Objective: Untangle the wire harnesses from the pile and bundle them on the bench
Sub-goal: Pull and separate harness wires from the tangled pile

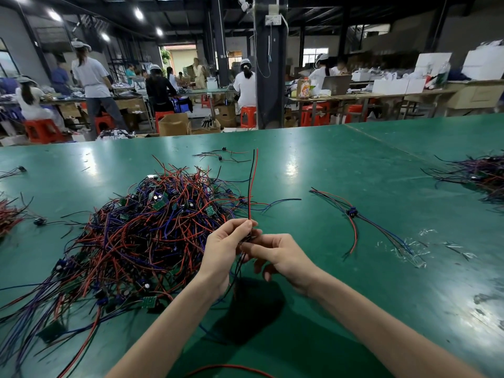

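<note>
One red-and-black wire harness (250,186) held upright over green bench (354,165), beside tangled red-blue-black wire pile (141,227). Left hand (226,246) pinches it, right hand (281,255) grips below. Step: separating; next, likely pull tails clear.

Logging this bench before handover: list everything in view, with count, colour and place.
bench: one, green, foreground
pile: one, red, black and purple wires with small green boards, left of the hands
held harness: one, red and black, rising from the hands
laid harness: one, red, black and blue, right of the hands
left heap: one, mostly red, left edge
right heap: one, purple and black, right edge
loose harnesses: about two, black and red, behind the pile
plastic wrap: clear scraps, near the laid harness
stools: several, red, background floor
workers: several, far tables
left hand: one, pinches the held harness
right hand: one, pinches it too
</note>
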Demonstrator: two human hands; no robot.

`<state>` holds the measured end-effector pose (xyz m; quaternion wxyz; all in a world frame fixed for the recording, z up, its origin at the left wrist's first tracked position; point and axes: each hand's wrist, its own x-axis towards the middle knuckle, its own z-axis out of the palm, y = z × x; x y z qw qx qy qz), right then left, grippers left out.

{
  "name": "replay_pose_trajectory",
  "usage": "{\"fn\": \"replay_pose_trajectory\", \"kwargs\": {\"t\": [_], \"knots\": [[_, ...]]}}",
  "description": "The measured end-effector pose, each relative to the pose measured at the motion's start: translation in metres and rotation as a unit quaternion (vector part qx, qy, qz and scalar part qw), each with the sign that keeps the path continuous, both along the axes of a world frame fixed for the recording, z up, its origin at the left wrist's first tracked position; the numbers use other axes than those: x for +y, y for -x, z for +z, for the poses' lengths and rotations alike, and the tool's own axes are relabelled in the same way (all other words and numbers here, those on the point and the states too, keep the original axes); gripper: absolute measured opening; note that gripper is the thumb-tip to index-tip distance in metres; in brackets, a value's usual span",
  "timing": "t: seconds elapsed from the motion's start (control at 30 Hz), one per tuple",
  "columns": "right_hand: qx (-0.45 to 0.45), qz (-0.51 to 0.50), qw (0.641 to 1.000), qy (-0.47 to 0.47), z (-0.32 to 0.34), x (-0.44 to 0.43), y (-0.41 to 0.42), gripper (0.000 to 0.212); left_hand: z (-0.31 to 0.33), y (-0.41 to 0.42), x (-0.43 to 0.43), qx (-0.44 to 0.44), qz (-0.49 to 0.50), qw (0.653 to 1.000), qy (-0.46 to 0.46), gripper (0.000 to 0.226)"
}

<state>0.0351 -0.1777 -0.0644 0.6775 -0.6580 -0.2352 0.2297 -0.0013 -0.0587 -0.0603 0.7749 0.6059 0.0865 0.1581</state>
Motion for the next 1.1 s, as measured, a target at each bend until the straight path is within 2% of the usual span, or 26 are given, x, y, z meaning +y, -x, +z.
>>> {"fn": "replay_pose_trajectory", "kwargs": {"t": [0.17, 0.37, 0.6, 0.8, 0.93, 1.03, 1.1], "knots": [[0.027, -0.025, 0.999, -0.008, 0.000, -0.001, -0.003, 0.012, 0.000, 0.001, -0.004, -0.002, -0.018, 1.000, 0.020, 0.014], [0.034, -0.059, 0.998, -0.008, 0.000, -0.007, -0.010, 0.011, -0.005, 0.000, -0.004, 0.045, -0.074, 0.996, 0.014, 0.017], [0.004, -0.047, 0.999, 0.013, -0.002, -0.007, -0.008, 0.013, -0.006, 0.000, 0.001, 0.032, -0.051, 0.998, -0.019, 0.022], [-0.030, -0.046, 0.998, 0.036, -0.001, -0.008, -0.008, 0.008, -0.004, 0.001, 0.000, 0.032, -0.050, 0.997, 0.058, 0.024], [-0.032, -0.037, 0.998, 0.040, -0.002, -0.009, -0.009, 0.015, -0.004, -0.001, 0.003, 0.051, -0.066, 0.988, 0.129, 0.026], [-0.039, -0.048, 0.997, 0.037, -0.003, -0.009, -0.009, 0.015, -0.002, -0.003, 0.007, 0.059, -0.088, 0.986, 0.126, 0.024], [-0.044, -0.046, 0.997, 0.032, -0.003, -0.009, -0.008, 0.014, -0.001, -0.004, 0.008, 0.058, -0.081, 0.988, 0.115, 0.013]]}}
